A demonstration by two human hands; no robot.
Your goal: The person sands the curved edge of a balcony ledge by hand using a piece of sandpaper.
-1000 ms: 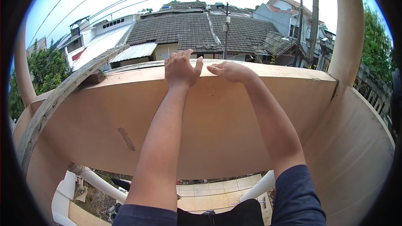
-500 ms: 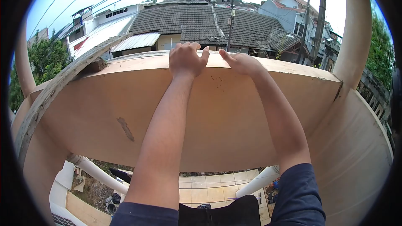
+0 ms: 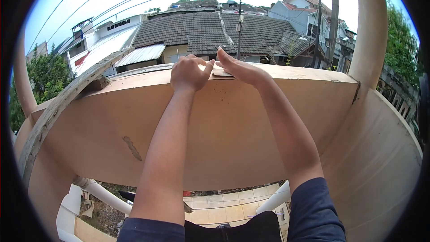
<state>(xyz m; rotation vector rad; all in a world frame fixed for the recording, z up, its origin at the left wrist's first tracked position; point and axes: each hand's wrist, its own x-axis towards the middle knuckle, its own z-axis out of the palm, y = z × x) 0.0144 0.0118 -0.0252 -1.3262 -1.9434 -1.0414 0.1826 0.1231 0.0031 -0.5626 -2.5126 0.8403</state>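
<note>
My left hand [image 3: 190,73] is over the top edge of the pinkish-beige wall [image 3: 170,125], its thumb and forefinger curled together with a small gap inside the ring. Whatever its fingertips may hold cannot be made out. Close beside it, my right hand [image 3: 244,70] is angled inward, fingers stretched out and raised toward the left. Between the hands, a small flat brownish piece [image 3: 221,73] shows at the wall's edge, partly hidden under the right hand.
A weathered wooden plank [image 3: 60,103] leans across the wall's left end. Round columns [image 3: 369,27] stand at both sides. Below are a tiled floor [image 3: 228,199] and white pipes [image 3: 107,195]. Tiled roofs [image 3: 179,29], a utility pole [image 3: 333,22] and wires lie beyond.
Both hands have come closer together; the left thumb and forefinger have curled inward and the right fingers have lifted. A flat brownish piece now shows between them. The view has shifted slightly.
</note>
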